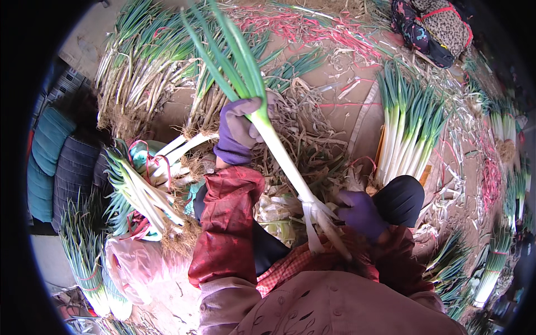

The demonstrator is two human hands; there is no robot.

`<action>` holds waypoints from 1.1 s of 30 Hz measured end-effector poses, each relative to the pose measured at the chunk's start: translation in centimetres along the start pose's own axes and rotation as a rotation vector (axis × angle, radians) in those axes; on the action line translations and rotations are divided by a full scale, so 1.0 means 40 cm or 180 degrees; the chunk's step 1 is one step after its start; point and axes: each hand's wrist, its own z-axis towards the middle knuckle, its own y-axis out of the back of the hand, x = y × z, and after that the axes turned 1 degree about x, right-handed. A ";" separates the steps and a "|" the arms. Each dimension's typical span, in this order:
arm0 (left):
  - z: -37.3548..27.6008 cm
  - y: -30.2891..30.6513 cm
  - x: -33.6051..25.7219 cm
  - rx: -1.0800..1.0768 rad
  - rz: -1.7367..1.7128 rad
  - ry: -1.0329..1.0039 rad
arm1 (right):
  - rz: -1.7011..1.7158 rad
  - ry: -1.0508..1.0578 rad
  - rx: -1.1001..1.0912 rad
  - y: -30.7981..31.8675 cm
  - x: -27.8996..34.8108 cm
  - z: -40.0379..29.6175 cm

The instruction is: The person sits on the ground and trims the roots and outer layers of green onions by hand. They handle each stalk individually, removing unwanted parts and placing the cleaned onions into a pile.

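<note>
My left hand [240, 130], in a purple glove, grips a large green onion [287, 165] just below where its green leaves fan out. The white shaft slants down to the right across my lap. Near its lower end, peeled outer layers [308, 217] hang loose from the stalk. My right hand [362, 213], also in a purple glove, is blurred beside that lower end, close to my right knee [400, 201]. Whether its fingers hold a strip of skin cannot be made out. Dry peelings [310, 146] and pale husks [276, 209] lie between my knees.
Trimmed green onions [408, 134] stand right of my knee. Untrimmed ones with roots [142, 75] lie far left. A rooted bunch [150, 197] is near my left knee, above a pink plastic bag [138, 264]. Red ties [293, 29] litter the ground; a patterned bundle [439, 25] sits far right.
</note>
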 end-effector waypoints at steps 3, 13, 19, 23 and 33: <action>0.030 0.034 -0.008 0.0108 -0.0337 0.0030 | 0.2230 0.0440 -0.0365 -0.010 0.021 0.078; -0.013 0.059 0.030 -0.0400 0.0736 -0.0316 | 0.1219 0.0644 0.0206 -0.111 0.009 0.010; 0.004 0.070 0.054 -0.0710 0.0046 -0.0309 | 0.0469 -0.0458 0.0734 -0.096 0.009 -0.104; 0.034 0.090 0.012 -0.0082 -0.0541 0.0380 | 0.2286 0.0194 -0.0019 -0.038 -0.010 -0.006; 0.041 0.128 -0.013 -0.0081 -0.0461 0.0242 | 0.3693 0.0766 0.1323 -0.140 -0.023 0.052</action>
